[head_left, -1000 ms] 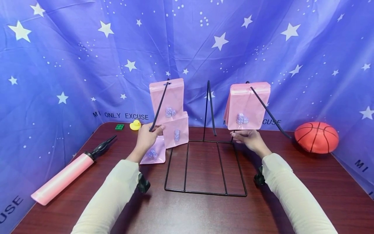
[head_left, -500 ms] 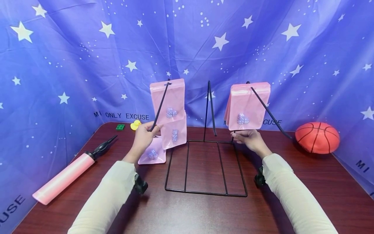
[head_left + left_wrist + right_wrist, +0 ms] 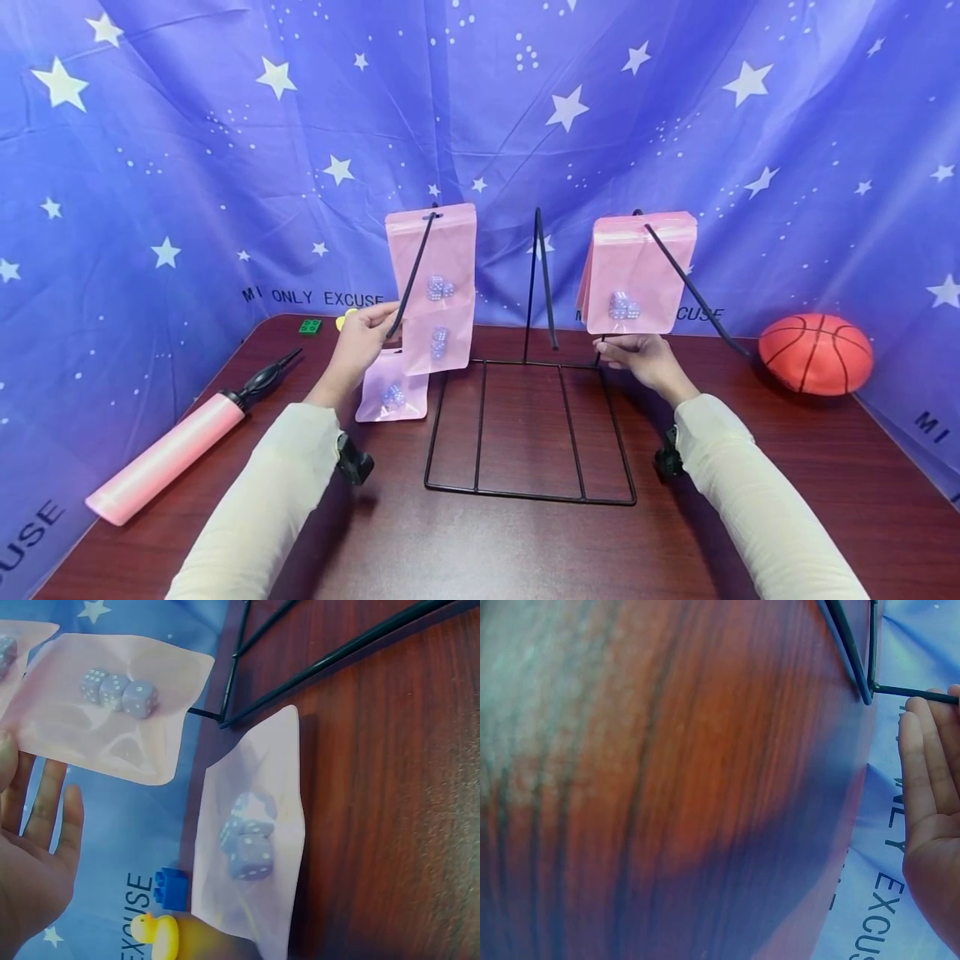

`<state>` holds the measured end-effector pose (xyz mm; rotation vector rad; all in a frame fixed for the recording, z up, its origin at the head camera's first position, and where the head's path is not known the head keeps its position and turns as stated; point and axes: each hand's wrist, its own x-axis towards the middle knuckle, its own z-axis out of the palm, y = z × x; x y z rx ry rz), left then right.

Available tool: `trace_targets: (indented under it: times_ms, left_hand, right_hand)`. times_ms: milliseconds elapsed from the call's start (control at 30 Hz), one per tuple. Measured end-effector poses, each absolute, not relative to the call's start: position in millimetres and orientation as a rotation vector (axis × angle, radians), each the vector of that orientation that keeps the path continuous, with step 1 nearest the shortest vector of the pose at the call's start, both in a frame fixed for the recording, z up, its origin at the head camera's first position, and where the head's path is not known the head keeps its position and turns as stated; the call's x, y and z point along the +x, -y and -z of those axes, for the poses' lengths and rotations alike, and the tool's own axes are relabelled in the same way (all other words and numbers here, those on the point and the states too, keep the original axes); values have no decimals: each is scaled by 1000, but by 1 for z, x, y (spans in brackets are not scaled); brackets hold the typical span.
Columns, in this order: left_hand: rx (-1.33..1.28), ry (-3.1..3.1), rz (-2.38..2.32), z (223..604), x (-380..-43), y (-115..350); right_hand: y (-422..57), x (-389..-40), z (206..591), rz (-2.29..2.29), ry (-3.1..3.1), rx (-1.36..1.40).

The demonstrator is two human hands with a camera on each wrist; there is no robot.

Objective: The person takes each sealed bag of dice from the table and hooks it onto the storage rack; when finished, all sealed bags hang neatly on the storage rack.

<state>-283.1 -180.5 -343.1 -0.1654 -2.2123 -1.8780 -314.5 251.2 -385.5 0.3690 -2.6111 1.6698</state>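
My left hand (image 3: 360,346) pinches a pink zip pouch of dice (image 3: 438,346) by its edge, thumb on the front in the left wrist view. That pouch's upper part is hidden behind another pink pouch (image 3: 431,250), which hangs on the left hook of a black wire display rack (image 3: 529,493). Below lies a third dice pouch (image 3: 392,387), seen larger in the left wrist view (image 3: 251,825). At the right, my right hand (image 3: 637,357) holds the rack's upright with its fingertips, under a stack of pink pouches (image 3: 645,267) on the right hook. The rack's middle hook (image 3: 546,292) bears no pouch.
A pink hand pump (image 3: 168,458) lies along the left side. At the back left are a green toy brick (image 3: 311,327) and a yellow rubber duck, partly hidden by my hand. A red ball (image 3: 816,354) with basketball lines stands far right. A starry blue cloth (image 3: 480,100) hangs behind.
My left hand has moved slightly left and brought the pinched pouch more squarely under and behind the hanging one. My right hand stays on the rack.
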Motion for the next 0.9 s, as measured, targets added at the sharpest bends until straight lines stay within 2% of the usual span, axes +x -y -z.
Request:
trace_targets:
  times_ms: [300,900]
  left_hand:
    - [-163,2300,1734,326,-283,185]
    - [-262,2170,1795,277,-280,183]
  right_hand:
    - [-251,-313,384,-1666,2596,385]
    - [-251,-316,385,-1645,2618,393]
